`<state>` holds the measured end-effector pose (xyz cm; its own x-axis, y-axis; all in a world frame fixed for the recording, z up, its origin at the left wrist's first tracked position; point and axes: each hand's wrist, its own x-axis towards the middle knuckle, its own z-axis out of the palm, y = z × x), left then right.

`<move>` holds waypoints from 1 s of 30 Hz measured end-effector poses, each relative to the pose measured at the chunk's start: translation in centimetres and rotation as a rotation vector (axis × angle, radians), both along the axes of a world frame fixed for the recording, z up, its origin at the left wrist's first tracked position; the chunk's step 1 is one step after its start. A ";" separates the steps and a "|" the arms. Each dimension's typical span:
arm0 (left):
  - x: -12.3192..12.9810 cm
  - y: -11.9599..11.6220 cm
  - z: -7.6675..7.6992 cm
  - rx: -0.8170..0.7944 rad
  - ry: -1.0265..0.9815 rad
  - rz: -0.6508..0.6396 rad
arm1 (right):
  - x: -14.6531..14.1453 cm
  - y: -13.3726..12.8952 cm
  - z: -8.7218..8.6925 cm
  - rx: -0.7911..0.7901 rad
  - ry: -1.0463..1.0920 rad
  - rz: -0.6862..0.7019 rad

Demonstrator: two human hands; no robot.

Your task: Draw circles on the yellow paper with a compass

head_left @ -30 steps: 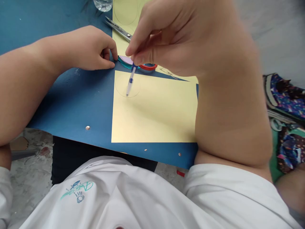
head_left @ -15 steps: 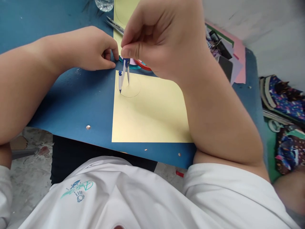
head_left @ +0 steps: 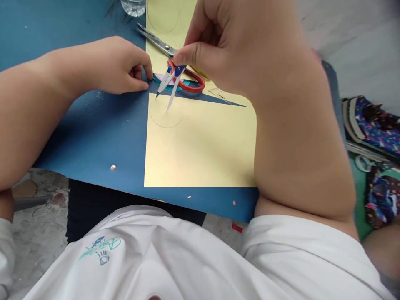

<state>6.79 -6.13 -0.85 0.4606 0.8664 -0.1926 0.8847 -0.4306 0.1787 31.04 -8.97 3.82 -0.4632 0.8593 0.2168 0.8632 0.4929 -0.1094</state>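
Note:
My right hand [head_left: 212,46] pinches the top of a blue and white drawing compass [head_left: 172,91]. One leg of the compass stands inside a thin pencil circle [head_left: 168,126] on a yellow sheet of paper [head_left: 200,150]; the pencil leg points at the sheet's upper left edge. My left hand [head_left: 133,71] rests on the table left of the compass, holding nothing, its fingers loosely bent and the thumb apart from the forefinger. Red-handled scissors [head_left: 200,85] lie just behind the compass, their blades pointing up and left.
Behind lies another yellow sheet [head_left: 161,12] with drawn circles. A clear set square [head_left: 220,95] pokes out beside my right wrist. At the back stands a clear container [head_left: 134,7]. The blue table [head_left: 93,133] has its front edge near my body.
My right hand has turned and shifted right. The compass's pencil leg has swung from the circle's lower left to its top left. My left hand has stayed in place.

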 end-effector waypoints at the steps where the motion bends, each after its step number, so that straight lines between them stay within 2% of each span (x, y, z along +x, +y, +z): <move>1: -0.1 0.0 0.0 0.001 0.000 0.002 | -0.2 -0.3 0.3 -0.009 -0.037 -0.014; 5: -0.5 0.4 -0.2 0.000 0.001 -0.009 | -1.5 -1.8 1.2 -0.018 -0.197 -0.060; 11: -0.7 0.7 -0.5 -0.003 0.018 -0.025 | -2.9 -4.7 2.2 0.018 -0.413 -0.053; 16: -0.6 0.4 -0.3 -0.002 0.026 -0.013 | -1.5 -4.1 1.6 0.084 -0.251 0.138; 24: -0.8 1.0 -0.7 -0.009 0.032 -0.003 | 0.9 -3.5 1.4 0.048 -0.266 0.076; 30: -0.6 0.9 -0.7 -0.008 0.046 0.000 | -0.4 -3.1 1.7 0.042 -0.383 -0.136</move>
